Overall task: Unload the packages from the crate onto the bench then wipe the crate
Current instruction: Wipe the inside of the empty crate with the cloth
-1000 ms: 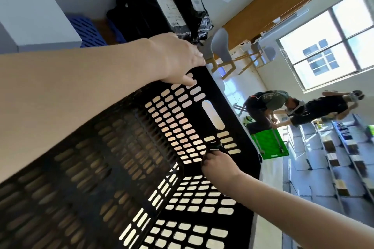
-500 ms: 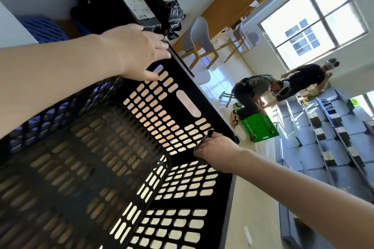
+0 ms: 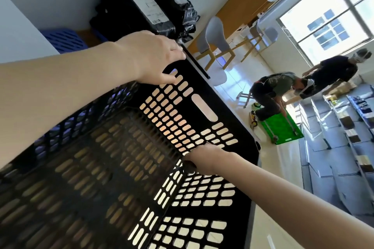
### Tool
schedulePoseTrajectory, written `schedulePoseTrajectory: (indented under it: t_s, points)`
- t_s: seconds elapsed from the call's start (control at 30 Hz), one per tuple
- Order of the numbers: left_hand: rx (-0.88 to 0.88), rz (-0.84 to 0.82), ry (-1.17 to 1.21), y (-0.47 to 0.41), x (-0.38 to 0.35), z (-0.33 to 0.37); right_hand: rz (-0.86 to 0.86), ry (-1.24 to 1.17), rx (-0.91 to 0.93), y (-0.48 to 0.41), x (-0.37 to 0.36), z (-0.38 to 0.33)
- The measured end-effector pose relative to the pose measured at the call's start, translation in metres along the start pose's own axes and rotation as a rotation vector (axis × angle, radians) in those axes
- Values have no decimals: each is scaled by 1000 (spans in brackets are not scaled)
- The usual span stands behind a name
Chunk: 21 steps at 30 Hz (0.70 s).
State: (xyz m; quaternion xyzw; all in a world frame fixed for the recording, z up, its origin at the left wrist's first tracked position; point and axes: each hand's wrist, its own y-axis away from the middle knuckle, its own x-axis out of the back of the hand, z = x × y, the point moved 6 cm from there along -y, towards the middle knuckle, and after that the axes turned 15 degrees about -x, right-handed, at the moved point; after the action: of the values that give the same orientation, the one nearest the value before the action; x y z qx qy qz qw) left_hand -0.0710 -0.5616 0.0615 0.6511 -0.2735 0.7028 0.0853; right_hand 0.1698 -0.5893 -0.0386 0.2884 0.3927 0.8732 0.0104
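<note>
An empty black slotted crate (image 3: 204,107) fills the lower left of the view, tilted toward me. My left hand (image 3: 153,56) grips its far corner, fingers curled over the rim. My right hand (image 3: 204,157) reaches inside and presses a small dark cloth (image 3: 189,166) into the inner corner where two walls meet the floor; the hand hides most of the cloth. Two black plastic packages (image 3: 137,6) with white labels stand on the bench behind the crate, against the wall.
A blue crate (image 3: 62,40) lies behind my left forearm. Grey chairs (image 3: 216,34) stand beyond the bench. Two people (image 3: 283,87) bend over a green crate (image 3: 281,127) on the floor. Grey shelves (image 3: 344,137) with small boxes run along the right.
My right hand has slid with the cloth down the perforated wall into the crate's inner corner. My left hand has stayed on the far corner rim while the view shifted.
</note>
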Motion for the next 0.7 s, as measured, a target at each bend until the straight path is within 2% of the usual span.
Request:
schedulePoseTrajectory:
  t_s: [0.03,0.13,0.2,0.37,0.6,0.7]
  points:
    - [-7,-18,-22,0,4,4,51,-100,26,11,8,3]
    - [-3,66,-25,5,15,13,216,-404,106,44,29,15]
    - [-5,175,-28,8,22,16,300,-523,129,65,38,25]
    - [43,186,-3,23,35,24,404,-785,226,93,44,43]
    - [250,84,36,110,56,59,517,-925,459,106,62,45]
    - [399,88,34,160,77,99,487,-989,568,105,67,46]
